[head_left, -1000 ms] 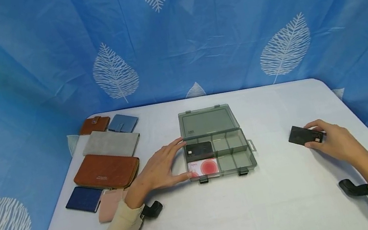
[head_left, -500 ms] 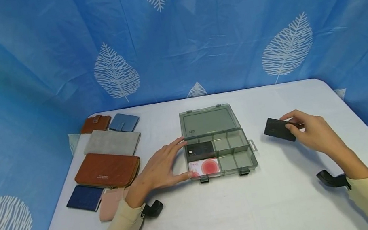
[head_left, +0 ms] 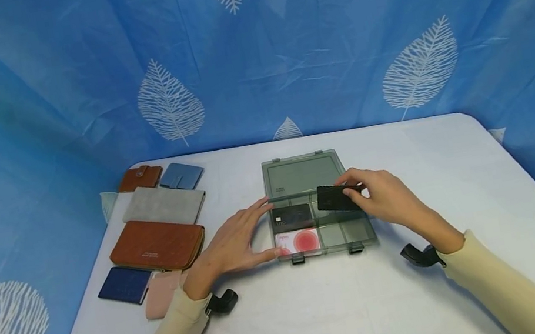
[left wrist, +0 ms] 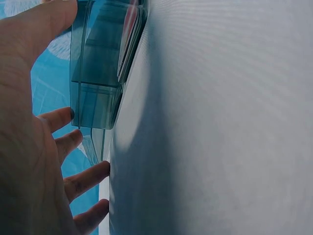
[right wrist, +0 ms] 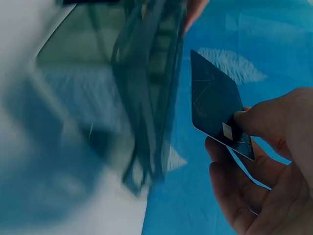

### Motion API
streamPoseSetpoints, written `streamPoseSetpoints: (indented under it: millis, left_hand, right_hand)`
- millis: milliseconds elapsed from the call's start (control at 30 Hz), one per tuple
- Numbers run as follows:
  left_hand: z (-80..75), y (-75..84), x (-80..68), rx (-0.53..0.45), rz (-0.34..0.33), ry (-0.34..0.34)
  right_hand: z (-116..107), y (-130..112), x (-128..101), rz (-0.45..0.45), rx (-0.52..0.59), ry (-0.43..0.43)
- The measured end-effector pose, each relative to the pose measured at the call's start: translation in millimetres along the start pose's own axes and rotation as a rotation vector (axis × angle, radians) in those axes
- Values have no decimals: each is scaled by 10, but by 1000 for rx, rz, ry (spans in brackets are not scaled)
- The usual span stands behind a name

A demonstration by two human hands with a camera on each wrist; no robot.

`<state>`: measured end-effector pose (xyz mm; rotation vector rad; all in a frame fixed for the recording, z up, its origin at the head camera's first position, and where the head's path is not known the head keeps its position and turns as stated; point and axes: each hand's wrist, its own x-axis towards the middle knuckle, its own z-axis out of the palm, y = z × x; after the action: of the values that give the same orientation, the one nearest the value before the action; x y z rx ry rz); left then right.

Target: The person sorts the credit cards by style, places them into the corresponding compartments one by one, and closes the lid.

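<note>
Now the right hand (head_left: 386,200) is pinching a black card (head_left: 337,198) over the open organizer box (head_left: 359,231) mid-tabletop, and should be lowering it flat into a free compartment while the open left hand (head_left: 230,248) is steadying the box's left wall.

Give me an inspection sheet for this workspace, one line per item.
Surface: table with white cloth.
Job's things: open compartment box, lid laid back; black card and red-and-white card in its left compartments; another black card above the box.
Clutter: six wallets in a column at left.
Hands: left hand flat against the box's left side; right hand pinches the black card.
Cables: nothing seen.
Surroundings: blue leaf-print backdrop.
</note>
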<state>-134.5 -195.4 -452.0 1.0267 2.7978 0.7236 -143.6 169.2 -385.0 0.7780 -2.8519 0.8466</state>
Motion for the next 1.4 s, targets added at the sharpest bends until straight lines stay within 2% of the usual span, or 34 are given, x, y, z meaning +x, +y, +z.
streamPoseSetpoints:
  millis: [333, 733, 1000, 1267, 1400]
  left_hand:
    - [-12, 16, 31, -2, -7, -15]
    - [-27, 9, 51, -6, 4, -16]
    - [-49, -6, 27, -11, 1, -23]
    - [-50, -26, 26, -27, 12, -11]
    - [-86, -10, 36, -74, -29, -51]
  right_hand:
    - [333, -179, 272, -39, 43, -58]
    - [567, -264, 372, -1, 40, -140]
    - [681, -324, 342, -87, -82, -109]
    - [700, -410, 318, -134, -275, -157]
    - [691, -425, 315, -164, -316, -179]
